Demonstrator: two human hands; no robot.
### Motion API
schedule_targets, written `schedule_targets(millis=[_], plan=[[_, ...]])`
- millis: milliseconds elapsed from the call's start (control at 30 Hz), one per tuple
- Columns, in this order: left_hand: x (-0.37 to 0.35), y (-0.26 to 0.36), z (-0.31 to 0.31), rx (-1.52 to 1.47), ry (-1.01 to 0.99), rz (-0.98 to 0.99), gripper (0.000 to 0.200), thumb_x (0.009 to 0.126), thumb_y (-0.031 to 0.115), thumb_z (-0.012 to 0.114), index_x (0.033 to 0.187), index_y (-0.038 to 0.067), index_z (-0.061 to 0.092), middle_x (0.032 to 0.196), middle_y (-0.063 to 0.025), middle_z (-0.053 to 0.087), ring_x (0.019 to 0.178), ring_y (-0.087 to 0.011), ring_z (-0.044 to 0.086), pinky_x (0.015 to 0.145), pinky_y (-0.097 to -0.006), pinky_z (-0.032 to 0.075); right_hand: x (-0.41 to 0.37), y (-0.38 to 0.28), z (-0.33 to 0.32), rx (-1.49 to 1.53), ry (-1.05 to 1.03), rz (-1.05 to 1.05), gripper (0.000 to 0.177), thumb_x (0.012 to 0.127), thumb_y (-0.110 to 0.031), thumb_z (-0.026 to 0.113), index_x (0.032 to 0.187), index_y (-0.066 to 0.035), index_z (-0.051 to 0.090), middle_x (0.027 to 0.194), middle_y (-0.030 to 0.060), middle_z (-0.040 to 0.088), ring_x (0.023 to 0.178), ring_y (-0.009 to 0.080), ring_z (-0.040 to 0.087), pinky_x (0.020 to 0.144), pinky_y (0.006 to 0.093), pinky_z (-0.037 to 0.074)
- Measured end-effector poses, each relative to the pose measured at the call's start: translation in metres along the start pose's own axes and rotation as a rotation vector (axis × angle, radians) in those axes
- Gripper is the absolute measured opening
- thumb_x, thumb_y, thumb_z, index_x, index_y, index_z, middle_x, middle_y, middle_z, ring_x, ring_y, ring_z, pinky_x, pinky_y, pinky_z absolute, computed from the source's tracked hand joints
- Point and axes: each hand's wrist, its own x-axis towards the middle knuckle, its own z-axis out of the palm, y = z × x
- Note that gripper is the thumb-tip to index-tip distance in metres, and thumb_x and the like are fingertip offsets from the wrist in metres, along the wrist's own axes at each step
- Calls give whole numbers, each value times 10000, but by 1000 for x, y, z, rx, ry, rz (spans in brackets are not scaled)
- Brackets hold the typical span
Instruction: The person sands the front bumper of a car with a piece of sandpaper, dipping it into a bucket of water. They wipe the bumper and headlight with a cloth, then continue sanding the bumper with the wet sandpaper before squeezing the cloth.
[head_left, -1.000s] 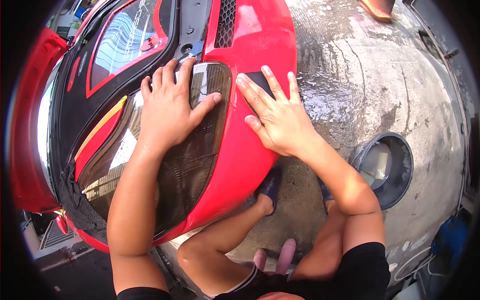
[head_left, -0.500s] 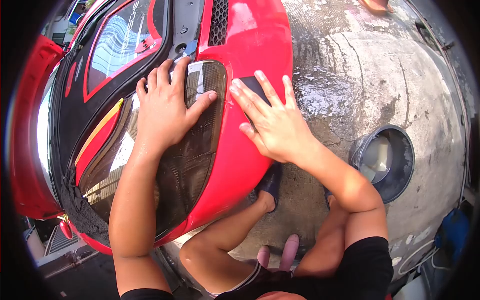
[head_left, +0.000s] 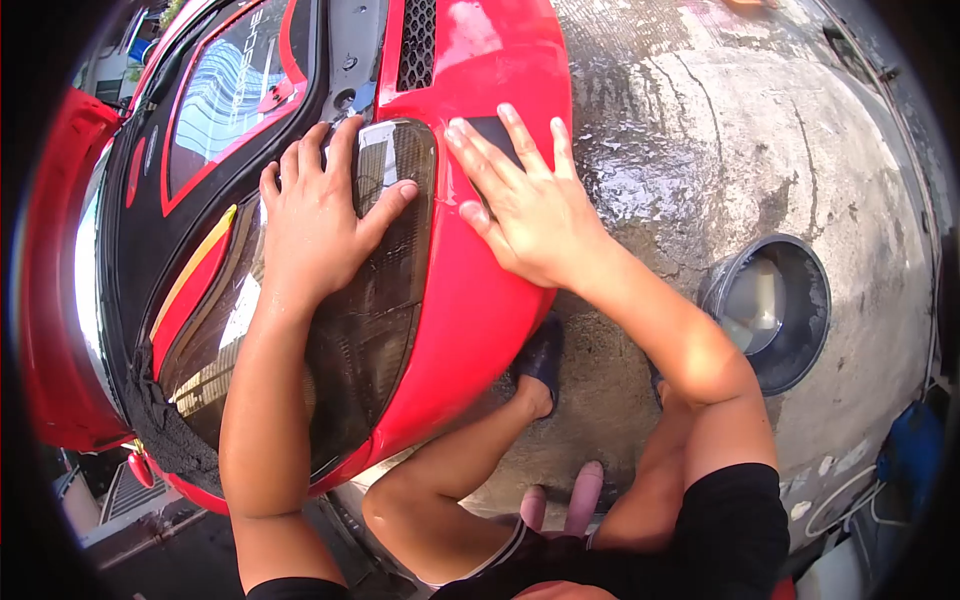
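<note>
My left hand [head_left: 315,225] lies palm down, fingers spread, on the dark smoked lamp lens [head_left: 385,280] of a red car. My right hand [head_left: 535,210] is flat on the red bodywork [head_left: 470,310] beside the lens. Under its outstretched fingers is a dark rectangular sheet that looks like sandpaper [head_left: 494,135], partly covered by the fingers and pressed to the paint. A black cloth [head_left: 175,435] is bunched at the lens's lower left edge.
A dark bucket [head_left: 800,340] with cloudy water and a pale object in it stands on wet concrete [head_left: 660,150] to the right. A black mesh vent [head_left: 416,45] is above the lens. A blue object [head_left: 912,445] and a pale hose lie at the lower right.
My right hand has slid up along the bodywork, and the dark sheet has moved with it. The left hand stays on the lens. The whole view has shifted slightly.
</note>
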Motion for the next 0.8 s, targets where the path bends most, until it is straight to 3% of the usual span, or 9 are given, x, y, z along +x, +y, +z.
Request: schedule_targets(millis=[100, 200, 267, 367, 467, 533, 600, 667, 800], plan=[[1, 3, -5, -2, -8, -30, 895, 956, 692, 661, 1587, 81, 493, 1572, -264, 509, 1468, -437, 481, 1217, -665, 303, -40, -17, -10, 87, -71, -51, 741, 1098, -446, 518, 1744, -177, 277, 1801, 29, 304, 1671, 429, 181, 1255, 807, 119], [1, 2, -4, -18, -1, -19, 890, 957, 691, 660, 1583, 80, 496, 1569, -262, 511, 1470, -431, 482, 1218, -663, 302, -10, 16, 1, 49, -14, -50, 728, 1120, -470, 463, 1753, -185, 244, 1806, 38, 291, 1675, 428, 164, 1262, 798, 107], [2, 2, -4, -16, -8, -12, 887, 959, 684, 663, 1590, 84, 492, 1569, -259, 510, 1477, -421, 479, 1222, -658, 299, 26, 43, 18, 96, 72, 18, 686, 1159, -500, 316, 1761, -193, 200, 1800, 38, 304, 1676, 418, 160, 1307, 724, 93], [1, 1, -5, -18, -17, -22, 889, 958, 683, 665, 1594, 87, 490, 1566, -266, 509, 1480, -423, 476, 1226, -653, 295, 32, 59, 15, 105, 66, -3, 710, 1152, -473, 372, 1756, -140, 202, 1797, 90, 302, 1677, 395, 176, 1326, 667, 107], [2, 2, -6, -4, -34, -32, 852, 975, 661, 659, 1608, 123, 472, 1570, -239, 510, 1492, -403, 469, 1251, -584, 272, -27, 27, 15, 240, 23, -134, 738, 1125, -445, 460, 1734, -77, 264, 1780, 159, 327, 1666, 361, 252, 1340, 600, 130], [2, 2, -9, -8, -27, -35, 858, 968, 666, 664, 1597, 111, 482, 1564, -247, 515, 1487, -411, 473, 1239, -611, 285, -86, 1, 31, 236, -49, -285, 703, 1119, -425, 454, 1713, -66, 338, 1768, 171, 350, 1649, 372, 301, 1339, 595, 115], [1, 3, -7, -18, -3, -23, 872, 960, 675, 669, 1580, 85, 501, 1554, -270, 522, 1477, -429, 479, 1221, -662, 301, -78, 3, 27, 143, -25, -327, 710, 1114, -417, 470, 1718, -76, 321, 1777, 160, 335, 1658, 353, 283, 1339, 597, 110], [2, 3, -5, -15, -3, -14, 879, 958, 688, 665, 1578, 86, 503, 1559, -262, 521, 1480, -423, 478, 1225, -662, 294, -26, 21, 21, 188, 82, -78, 685, 1139, -430, 428, 1730, -108, 298, 1777, 130, 340, 1664, 320, 269, 1341, 603, 127], [2, 3, -4, -35, -16, -8, 893, 953, 693, 664, 1580, 79, 501, 1559, -271, 518, 1478, -429, 476, 1233, -659, 286, -6, 24, 15, 178, 100, -49, 688, 1147, -419, 422, 1709, -41, 297, 1779, 185, 301, 1666, 353, 247, 1338, 614, 139]])
